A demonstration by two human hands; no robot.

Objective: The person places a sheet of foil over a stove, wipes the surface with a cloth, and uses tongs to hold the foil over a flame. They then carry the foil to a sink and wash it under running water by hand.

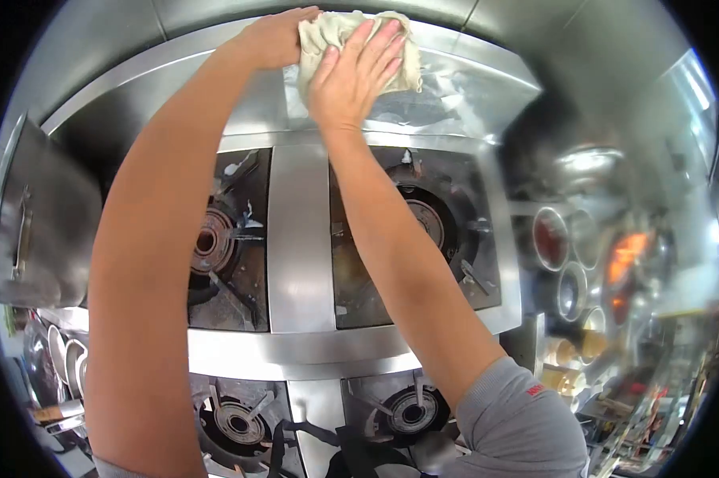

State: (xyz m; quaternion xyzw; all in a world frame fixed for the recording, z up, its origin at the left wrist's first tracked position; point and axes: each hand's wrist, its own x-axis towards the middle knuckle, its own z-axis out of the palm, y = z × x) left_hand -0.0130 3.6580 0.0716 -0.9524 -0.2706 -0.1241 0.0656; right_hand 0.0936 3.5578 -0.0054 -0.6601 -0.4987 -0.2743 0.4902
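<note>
Both hands raised to the back panel (471, 88) above the stove (300, 239). Left hand (276, 40) gripping the cloth (328, 32) at its upper left edge. Right hand (353, 72) pressed flat on the cloth, fingers spread wide. Cloth held against the panel's top edge, near centre. Panel right of the cloth streaked, apparently not yet wiped. 4 burners below: debris visible in the rear left well (224, 239). Wiping judged early to midway.

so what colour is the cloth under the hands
Pale beige, off-white cloth, seen in the head view, with both hands pressed on it.
</note>
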